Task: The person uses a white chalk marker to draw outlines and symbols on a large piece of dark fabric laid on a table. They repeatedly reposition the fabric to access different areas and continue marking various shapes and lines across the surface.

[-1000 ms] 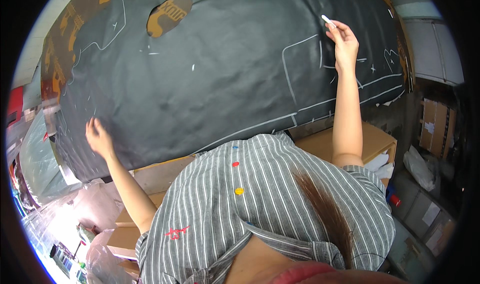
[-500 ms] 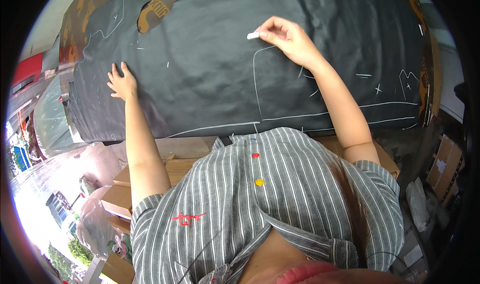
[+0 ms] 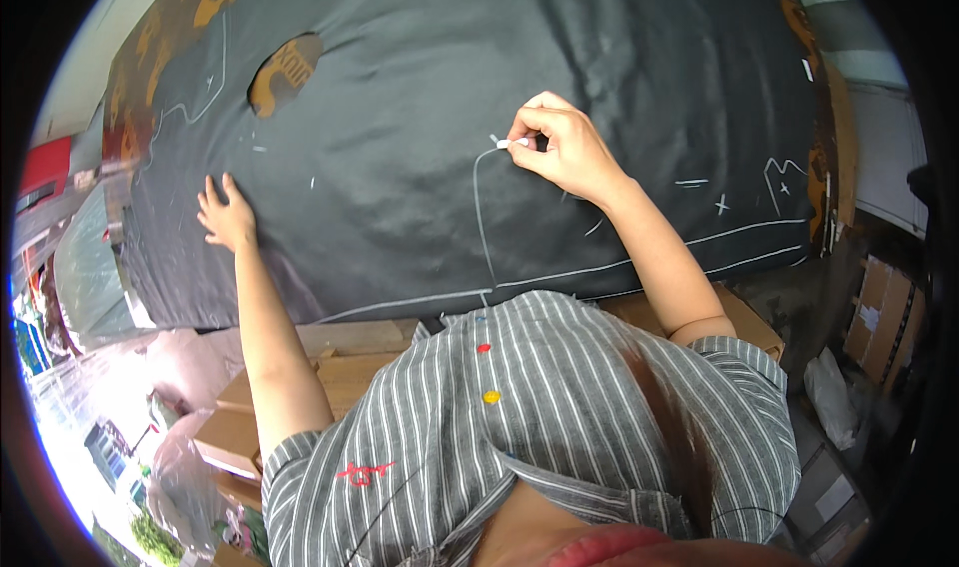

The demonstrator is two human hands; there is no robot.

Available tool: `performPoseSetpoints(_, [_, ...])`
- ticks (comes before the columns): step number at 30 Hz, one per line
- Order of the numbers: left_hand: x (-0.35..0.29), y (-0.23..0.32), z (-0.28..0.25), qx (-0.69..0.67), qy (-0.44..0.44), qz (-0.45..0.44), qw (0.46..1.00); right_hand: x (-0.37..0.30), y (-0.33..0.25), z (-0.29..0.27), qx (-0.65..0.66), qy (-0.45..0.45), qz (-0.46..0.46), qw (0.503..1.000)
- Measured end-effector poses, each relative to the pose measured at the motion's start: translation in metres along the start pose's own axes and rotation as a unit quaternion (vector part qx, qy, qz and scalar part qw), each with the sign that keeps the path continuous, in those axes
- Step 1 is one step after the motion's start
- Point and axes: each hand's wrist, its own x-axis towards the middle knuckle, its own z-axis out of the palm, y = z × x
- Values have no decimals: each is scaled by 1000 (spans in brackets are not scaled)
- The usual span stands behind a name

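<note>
A black, slightly wrinkled sheet of leather-like material (image 3: 380,187) lies spread before me. My right hand (image 3: 569,152) is closed, pinching a short white stick of chalk (image 3: 505,143) between thumb and fingers. The chalk's tip is at the upper bend of a curved white line (image 3: 477,207), beside a short tick mark (image 3: 492,137); whether it touches the sheet I cannot tell. Over on the left, my left hand (image 3: 228,217) rests flat on the sheet with its fingers spread.
Through an oval hole, printed brown backing (image 3: 285,72) shows. More white lines and an outlined shape (image 3: 784,182) mark the right side. Cardboard boxes (image 3: 355,377) stand below the near edge. A clear plastic bag (image 3: 190,477) is at lower left, stacked cardboard (image 3: 879,317) at right.
The whole view has shifted, so the sheet appears lower. My right hand has brought the chalk nearer, to the bend of the curved line, where a short tick now shows. My left hand stays flat.
</note>
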Motion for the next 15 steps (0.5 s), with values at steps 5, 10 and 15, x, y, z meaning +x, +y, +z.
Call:
performPoseSetpoints(5, [1, 0, 3, 0, -6, -6, 1000, 23, 58, -81, 269, 281, 20, 921])
performPoseSetpoints(10, [4, -5, 8, -13, -16, 15, 1000, 25, 147, -180, 158, 493, 28, 855])
performPoseSetpoints(15, [-10, -51, -1, -8, -28, 26, 999, -17, 147, -166, 185, 500, 7, 846])
